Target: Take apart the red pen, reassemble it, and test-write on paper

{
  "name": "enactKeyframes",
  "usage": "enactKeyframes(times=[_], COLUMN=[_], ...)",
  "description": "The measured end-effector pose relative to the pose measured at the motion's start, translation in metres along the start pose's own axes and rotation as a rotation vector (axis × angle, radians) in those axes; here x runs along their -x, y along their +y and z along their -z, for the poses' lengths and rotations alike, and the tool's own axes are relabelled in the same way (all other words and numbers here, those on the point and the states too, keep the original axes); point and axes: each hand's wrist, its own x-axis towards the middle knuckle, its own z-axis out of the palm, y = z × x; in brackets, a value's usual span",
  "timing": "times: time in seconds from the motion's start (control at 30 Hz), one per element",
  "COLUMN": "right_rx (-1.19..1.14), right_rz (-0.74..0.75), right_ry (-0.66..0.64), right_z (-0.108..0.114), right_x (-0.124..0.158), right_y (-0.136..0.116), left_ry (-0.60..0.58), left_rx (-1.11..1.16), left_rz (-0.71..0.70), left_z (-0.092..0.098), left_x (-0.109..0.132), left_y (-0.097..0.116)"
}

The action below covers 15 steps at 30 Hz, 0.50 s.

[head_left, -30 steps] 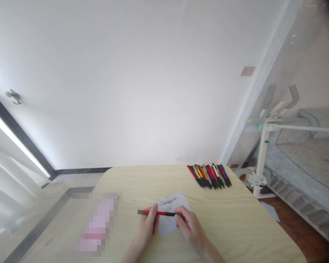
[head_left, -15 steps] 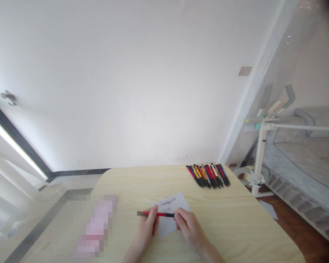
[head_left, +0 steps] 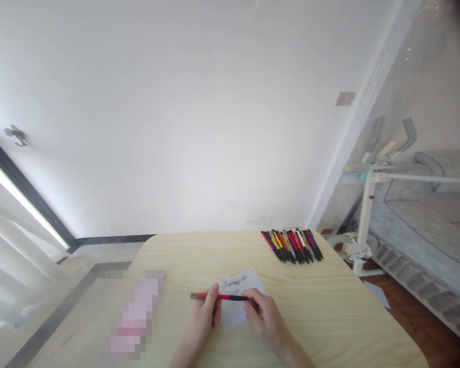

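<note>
A red pen (head_left: 224,297) with a black grip and a dark end lies level between my two hands, above a white sheet of paper (head_left: 233,317) that has dark and reddish marks on it. My left hand (head_left: 206,312) pinches the pen's barrel near its left end, thumb on top. At the pen's black tip, the curled fingers of my right hand (head_left: 263,314) are closed round the point. The paper lies tilted on the light wooden table (head_left: 184,260), partly behind both hands.
Several pens (head_left: 291,246) in red, blue, yellow and white lie side by side at the table's back right. A pixelated pink item (head_left: 138,314) is at the left. An exercise machine (head_left: 365,214) and a grey sofa (head_left: 425,220) stand beyond the right edge.
The fingers of my right hand have shifted slightly at the pen's tip, so more of the black grip shows. The camera view has moved a little.
</note>
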Motion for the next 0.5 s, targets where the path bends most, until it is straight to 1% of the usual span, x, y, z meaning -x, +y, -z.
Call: enactKeyframes(times=[0.27,0.5], right_rx=[0.043,-0.032], right_rz=[0.014,-0.036], right_ry=[-0.006,-0.046], right_z=[0.0022,0.0013], right_x=[-0.0011,-0.0003], right_y=[-0.0053,-0.0040], left_ry=[-0.011,-0.032], left_rx=[-0.048,-0.051], left_rz=[0.008,-0.001], left_z=[-0.0006,-0.0003], left_x=[0.0005,0.0007], left_y=[0.0032,0.0035])
